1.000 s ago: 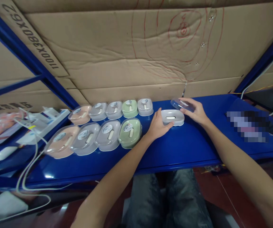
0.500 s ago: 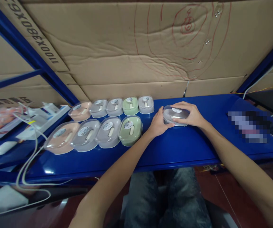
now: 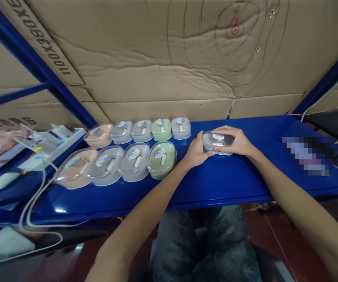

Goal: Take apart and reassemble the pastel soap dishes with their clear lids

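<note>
A grey soap box [image 3: 217, 141] with a clear lid sits on the blue table [image 3: 233, 176], right of centre. My left hand [image 3: 195, 151] grips its left end. My right hand [image 3: 237, 141] lies over its right side and top, pressing on the lid. To the left stand two rows of closed soap boxes: a green one [image 3: 161, 159] nearest my left hand, grey ones [image 3: 133, 161] and pink ones [image 3: 75, 172] beyond it.
Cardboard sheets [image 3: 169, 58] wall off the back of the table behind blue shelf posts [image 3: 36, 70]. A white power strip [image 3: 54, 145] and white cables [image 3: 33, 203] lie at the left. A dark blurred object [image 3: 310, 154] rests at the right. My knees are below the table edge.
One second ago my right hand held the clear lid apart from the open grey base. The lid has since been set on the base, and both hands stay on the closed box.
</note>
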Demonstrator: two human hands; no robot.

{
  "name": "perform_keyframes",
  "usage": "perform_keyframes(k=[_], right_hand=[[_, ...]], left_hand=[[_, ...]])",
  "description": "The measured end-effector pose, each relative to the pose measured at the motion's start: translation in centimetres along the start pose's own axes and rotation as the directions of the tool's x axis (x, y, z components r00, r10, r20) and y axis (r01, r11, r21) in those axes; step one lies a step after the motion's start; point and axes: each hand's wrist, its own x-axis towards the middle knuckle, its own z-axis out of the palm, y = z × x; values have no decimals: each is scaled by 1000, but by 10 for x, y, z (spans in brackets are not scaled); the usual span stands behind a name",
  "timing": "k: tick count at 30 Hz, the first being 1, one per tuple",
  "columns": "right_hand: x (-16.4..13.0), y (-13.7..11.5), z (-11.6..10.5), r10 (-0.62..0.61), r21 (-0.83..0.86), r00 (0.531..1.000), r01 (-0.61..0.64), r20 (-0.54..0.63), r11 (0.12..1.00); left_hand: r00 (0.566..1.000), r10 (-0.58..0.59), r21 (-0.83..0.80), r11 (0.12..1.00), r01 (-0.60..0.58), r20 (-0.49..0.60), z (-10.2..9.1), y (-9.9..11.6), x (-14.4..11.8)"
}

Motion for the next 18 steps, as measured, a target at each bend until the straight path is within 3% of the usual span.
perform_keyframes(k=[6,18], right_hand=[[0,2,1,-15,2,1000,15,10,1000],[-2,4,5,-16,-28,1000,16,12,999]], left_hand=[[1000,12,8,1000,-12,-1,0,2,-1],[999,33,186,982,-36,19,-2,18,-9]])
